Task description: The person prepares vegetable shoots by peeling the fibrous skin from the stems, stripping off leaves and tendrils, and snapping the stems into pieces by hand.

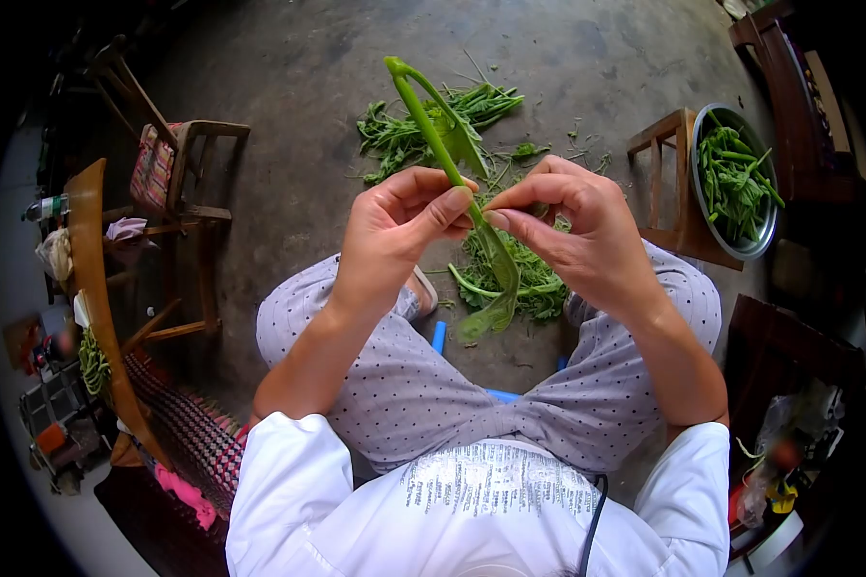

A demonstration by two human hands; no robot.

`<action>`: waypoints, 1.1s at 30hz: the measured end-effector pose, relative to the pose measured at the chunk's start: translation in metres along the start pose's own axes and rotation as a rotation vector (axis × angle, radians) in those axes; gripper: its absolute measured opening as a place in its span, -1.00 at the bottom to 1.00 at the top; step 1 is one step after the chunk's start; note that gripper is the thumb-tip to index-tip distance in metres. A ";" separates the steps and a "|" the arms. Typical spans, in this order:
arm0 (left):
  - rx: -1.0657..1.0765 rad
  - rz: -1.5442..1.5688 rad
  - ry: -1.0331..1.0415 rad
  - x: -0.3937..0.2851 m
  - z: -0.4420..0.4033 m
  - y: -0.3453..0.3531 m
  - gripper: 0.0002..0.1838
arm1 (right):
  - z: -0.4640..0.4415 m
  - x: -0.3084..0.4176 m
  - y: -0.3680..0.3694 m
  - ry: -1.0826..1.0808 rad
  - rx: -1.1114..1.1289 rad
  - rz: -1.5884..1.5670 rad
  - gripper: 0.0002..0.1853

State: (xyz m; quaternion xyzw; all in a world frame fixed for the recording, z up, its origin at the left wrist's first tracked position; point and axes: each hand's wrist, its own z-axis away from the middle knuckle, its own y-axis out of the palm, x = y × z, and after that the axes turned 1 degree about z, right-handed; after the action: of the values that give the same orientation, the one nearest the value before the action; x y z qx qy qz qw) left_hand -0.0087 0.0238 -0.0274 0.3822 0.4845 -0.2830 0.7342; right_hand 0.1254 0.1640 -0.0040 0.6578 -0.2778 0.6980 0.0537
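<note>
In front of my knees, my left hand [404,216] pinches a long green leafy stalk [425,117] between thumb and fingers. The stalk slants up and left, with a folded leaf [464,146] hanging from its upper end. Below my fingers a limp, pale green leafy part [500,279] dangles. My right hand [577,226] is closed, its thumb and forefinger pinched at the stalk's edge just beside the left fingertips. Whether a thin strip lies in that pinch is too small to tell.
Behind the hands, a pile of green stalks [394,135] lies on the concrete floor. A heap of leafy trimmings [539,279] sits between my feet. At right, a metal basin [762,240] of greens stands on a wooden stool [666,135]. A wooden chair [188,144] stands left.
</note>
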 end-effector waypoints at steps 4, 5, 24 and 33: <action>-0.030 -0.006 0.042 0.001 0.000 0.004 -0.79 | 0.000 -0.002 0.004 -0.023 -0.022 0.035 -0.90; -0.029 -0.020 0.044 0.002 0.000 0.004 -0.79 | 0.000 -0.002 0.005 -0.017 -0.024 0.029 -0.90; -0.055 -0.163 0.059 0.005 0.000 0.010 -0.80 | 0.004 -0.004 0.020 -0.113 -0.140 0.237 -0.91; -0.012 -0.072 0.006 0.002 -0.001 0.005 -0.76 | -0.007 -0.011 -0.003 0.240 0.035 -0.329 -0.88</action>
State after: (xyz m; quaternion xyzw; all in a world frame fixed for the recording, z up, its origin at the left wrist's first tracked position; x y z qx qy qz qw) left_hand -0.0046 0.0274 -0.0276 0.3607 0.5022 -0.3052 0.7242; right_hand 0.1224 0.1732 -0.0133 0.6073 -0.1460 0.7579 0.1882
